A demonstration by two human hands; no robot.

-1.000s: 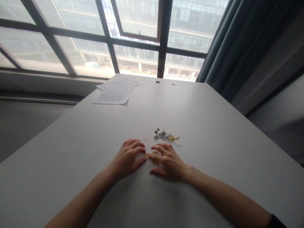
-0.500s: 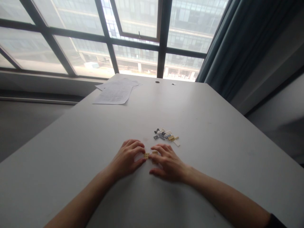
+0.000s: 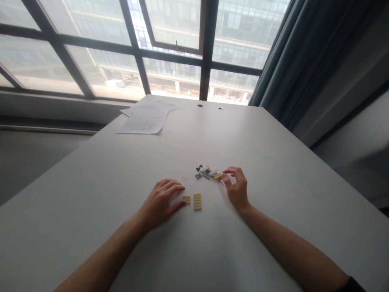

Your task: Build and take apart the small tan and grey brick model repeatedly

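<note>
My left hand (image 3: 164,201) rests on the table with thumb and fingers apart. Its thumb tip lies at the edge of a small tan building-brick plate (image 3: 187,199). A longer tan studded plate (image 3: 197,202) lies flat just to the right, apart from both hands. Farther right, my right hand (image 3: 237,188) is at the right end of a loose pile of building bricks. Its thumb and forefinger come together in a pinch beside a yellow-tan plate (image 3: 217,177); what sits between the fingertips is mostly hidden. Grey plates (image 3: 206,174) and white plates (image 3: 214,170) make up much of the pile.
The white table (image 3: 158,158) stretches to the windows. Printed sheets of paper (image 3: 144,119) lie at its far left. Two cable holes are near the far edge, one of them a dark hole (image 3: 199,106). A blue-grey curtain (image 3: 282,56) hangs at the right.
My right hand has left the two tan plates and moved right and away from me to the pile. The longer tan plate now lies fully in view. The left hand has barely moved.
</note>
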